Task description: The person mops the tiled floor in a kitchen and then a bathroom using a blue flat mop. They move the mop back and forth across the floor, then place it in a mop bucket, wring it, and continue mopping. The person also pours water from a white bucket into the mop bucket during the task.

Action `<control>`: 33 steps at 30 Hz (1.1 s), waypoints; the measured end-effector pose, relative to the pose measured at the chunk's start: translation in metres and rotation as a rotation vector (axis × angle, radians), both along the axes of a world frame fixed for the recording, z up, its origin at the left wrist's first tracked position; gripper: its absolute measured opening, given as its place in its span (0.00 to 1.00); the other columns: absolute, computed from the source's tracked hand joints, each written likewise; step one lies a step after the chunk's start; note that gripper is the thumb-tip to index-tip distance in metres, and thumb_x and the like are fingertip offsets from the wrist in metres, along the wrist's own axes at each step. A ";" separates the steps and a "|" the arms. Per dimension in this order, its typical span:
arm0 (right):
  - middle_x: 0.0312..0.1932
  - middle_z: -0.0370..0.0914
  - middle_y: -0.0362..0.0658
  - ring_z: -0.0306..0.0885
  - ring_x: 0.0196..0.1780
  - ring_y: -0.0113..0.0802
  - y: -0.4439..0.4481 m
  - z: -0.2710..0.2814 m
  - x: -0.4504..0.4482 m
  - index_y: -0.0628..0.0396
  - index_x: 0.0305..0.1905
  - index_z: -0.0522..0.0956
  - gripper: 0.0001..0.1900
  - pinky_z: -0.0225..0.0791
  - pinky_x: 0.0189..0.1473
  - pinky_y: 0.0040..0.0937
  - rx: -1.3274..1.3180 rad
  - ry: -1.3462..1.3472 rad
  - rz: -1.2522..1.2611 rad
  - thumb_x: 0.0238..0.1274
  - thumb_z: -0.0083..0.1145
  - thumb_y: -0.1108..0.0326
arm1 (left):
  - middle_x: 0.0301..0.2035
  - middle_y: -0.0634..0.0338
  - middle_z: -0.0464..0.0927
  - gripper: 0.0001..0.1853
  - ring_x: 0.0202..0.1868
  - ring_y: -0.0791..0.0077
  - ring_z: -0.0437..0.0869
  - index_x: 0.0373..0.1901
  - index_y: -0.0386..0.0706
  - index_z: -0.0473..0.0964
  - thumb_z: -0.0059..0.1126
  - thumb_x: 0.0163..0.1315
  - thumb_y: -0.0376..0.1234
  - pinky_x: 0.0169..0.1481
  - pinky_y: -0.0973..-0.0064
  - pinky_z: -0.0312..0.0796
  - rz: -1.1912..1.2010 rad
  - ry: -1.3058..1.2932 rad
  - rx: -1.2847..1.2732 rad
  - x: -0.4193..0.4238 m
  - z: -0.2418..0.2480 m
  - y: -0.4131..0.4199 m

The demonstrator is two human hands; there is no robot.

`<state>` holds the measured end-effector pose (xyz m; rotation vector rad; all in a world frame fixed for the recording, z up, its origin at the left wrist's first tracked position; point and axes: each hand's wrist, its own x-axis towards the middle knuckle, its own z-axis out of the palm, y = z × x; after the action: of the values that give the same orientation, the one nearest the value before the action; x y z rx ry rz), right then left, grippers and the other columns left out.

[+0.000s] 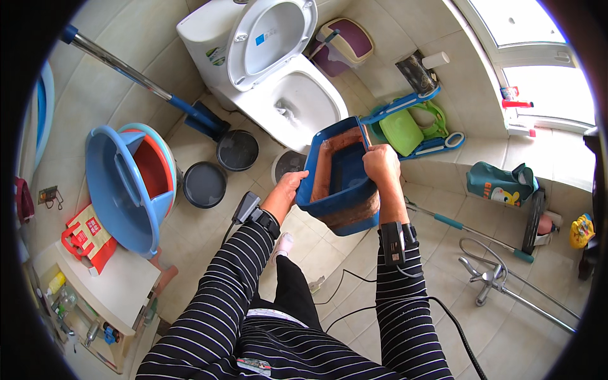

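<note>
A deep blue plastic bin (pixel 349 166) with a brown, dirt-like coating on its inner and outer walls is held up between my two hands. My left hand (pixel 288 187) grips its near left rim, thumb on the edge. On the opposite side, my right hand (pixel 383 164) is closed around the rim. The bin tilts so that I look into it; its bottom shows dark blue. Just beyond it stands a white toilet (pixel 308 99) with lid and seat raised, and something whitish lies in the bowl. Both wrists carry strapped black devices with cables.
Black round buckets (pixel 204 184) stand on the tiled floor at left, near large plastic basins (pixel 121 190). A mop (pixel 137 71) leans by the toilet. At right are a green and blue folding child's toilet seat (pixel 403 130), a pole (pixel 470 230) and a shower mixer (pixel 489 280). Cables hang near my legs.
</note>
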<state>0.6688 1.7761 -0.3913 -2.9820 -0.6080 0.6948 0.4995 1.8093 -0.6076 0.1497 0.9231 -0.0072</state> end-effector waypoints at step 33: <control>0.40 0.80 0.61 0.81 0.46 0.50 -0.395 -0.157 -0.035 0.57 0.50 0.80 0.23 0.71 0.49 0.39 0.196 0.177 -0.430 0.42 0.54 0.73 | 0.44 0.50 0.75 0.22 0.39 0.59 0.83 0.58 0.34 0.64 0.50 0.63 0.32 0.43 0.67 0.77 -0.294 0.170 0.216 -0.083 0.006 -0.224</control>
<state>0.6340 1.3812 -0.5482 -2.6923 -0.0178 0.7917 0.4170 1.5853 -0.6013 0.4909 1.0640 -0.1953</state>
